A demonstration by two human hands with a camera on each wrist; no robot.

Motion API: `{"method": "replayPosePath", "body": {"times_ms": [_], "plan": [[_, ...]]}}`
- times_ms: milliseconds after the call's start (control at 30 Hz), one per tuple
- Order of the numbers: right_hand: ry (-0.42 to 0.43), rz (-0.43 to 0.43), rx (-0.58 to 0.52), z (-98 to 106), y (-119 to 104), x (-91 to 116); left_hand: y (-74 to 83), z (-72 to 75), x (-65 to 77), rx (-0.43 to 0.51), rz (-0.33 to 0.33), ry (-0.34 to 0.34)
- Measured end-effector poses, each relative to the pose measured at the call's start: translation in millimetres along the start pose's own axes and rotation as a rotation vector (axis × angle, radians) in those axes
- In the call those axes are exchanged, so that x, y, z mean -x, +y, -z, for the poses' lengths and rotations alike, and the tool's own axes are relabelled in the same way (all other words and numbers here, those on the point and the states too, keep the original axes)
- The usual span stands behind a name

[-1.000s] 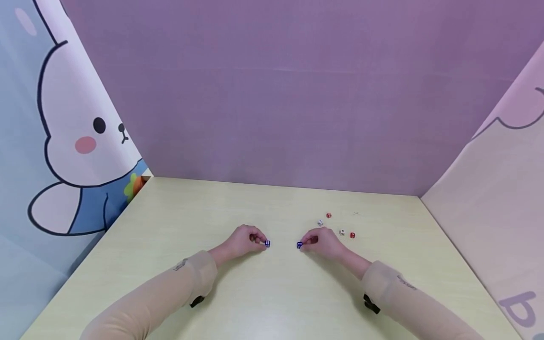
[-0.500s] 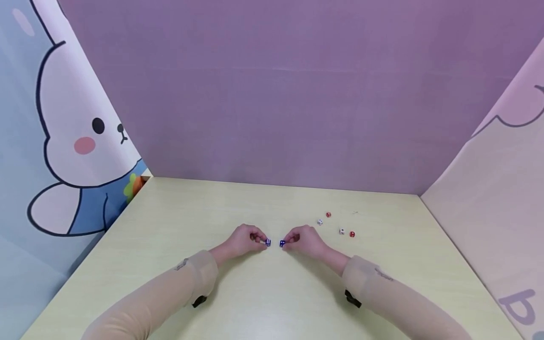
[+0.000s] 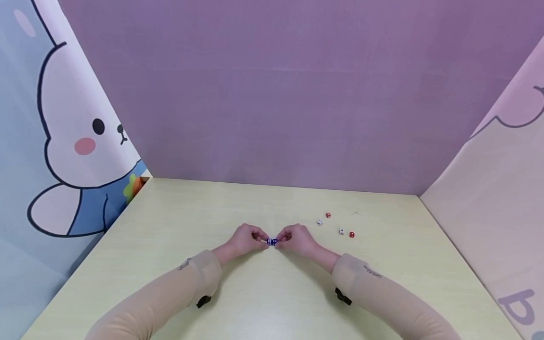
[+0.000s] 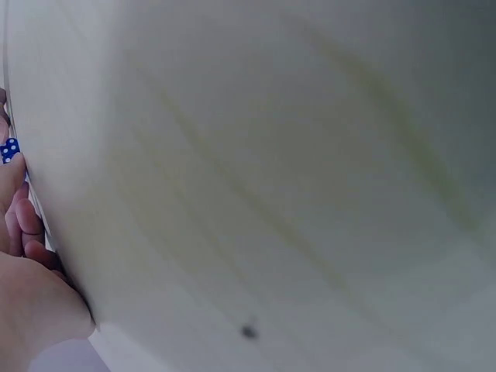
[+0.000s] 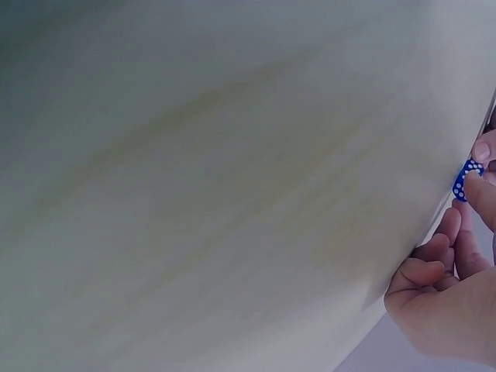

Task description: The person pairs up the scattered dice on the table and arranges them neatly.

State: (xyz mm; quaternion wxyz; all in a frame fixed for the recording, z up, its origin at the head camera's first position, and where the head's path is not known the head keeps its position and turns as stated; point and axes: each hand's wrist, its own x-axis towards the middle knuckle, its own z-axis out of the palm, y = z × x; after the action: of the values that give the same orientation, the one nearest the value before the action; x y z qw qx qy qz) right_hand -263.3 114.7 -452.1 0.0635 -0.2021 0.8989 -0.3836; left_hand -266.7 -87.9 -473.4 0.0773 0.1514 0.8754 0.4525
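Two blue dice with white pips meet side by side at the middle of the table, in the head view. My left hand [image 3: 246,240] pinches the left blue die [image 3: 269,242] between thumb and fingertips. From the other side my right hand [image 3: 299,239] pinches the right blue die [image 3: 274,242] the same way. At the left edge of the left wrist view, a little of the blue dice [image 4: 10,147] shows past the fingers. In the right wrist view, the blue dice [image 5: 459,188] are partly covered by fingertips.
Right of my right hand lie a white die [image 3: 319,222], a red die [image 3: 328,215], a second white die [image 3: 341,231] and a second red die [image 3: 352,234]. A purple panel [image 3: 280,118] rises behind the pale table [image 3: 263,297].
My right hand has moved left with its blue die until it met the left one. My left hand has stayed nearly in place, holding its die. The red and white dice have not moved.
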Motion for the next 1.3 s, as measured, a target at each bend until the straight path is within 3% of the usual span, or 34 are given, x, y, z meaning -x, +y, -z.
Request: {"method": "replayPosePath", "body": {"times_ms": [233, 433, 933, 1300], "plan": [[-0.017, -0.014, -0.001, 2.0, -1.9, 1.2, 1.6, 0.7, 0.9, -0.010, 0.007, 0.013], [-0.006, -0.036, -0.006, 15.3, 2.5, 10.3, 6.1, 0.9, 3.6, -0.008, 0.015, 0.011], [0.161, -0.218, 0.030, 69.8, 55.3, 24.3, 6.4, 2.0, 3.4, -0.008, 0.027, 0.002], [0.252, -0.261, 0.088, 81.5, 71.7, 20.5, 7.9, -0.2, 3.9, 0.013, 0.039, 0.006]]}}
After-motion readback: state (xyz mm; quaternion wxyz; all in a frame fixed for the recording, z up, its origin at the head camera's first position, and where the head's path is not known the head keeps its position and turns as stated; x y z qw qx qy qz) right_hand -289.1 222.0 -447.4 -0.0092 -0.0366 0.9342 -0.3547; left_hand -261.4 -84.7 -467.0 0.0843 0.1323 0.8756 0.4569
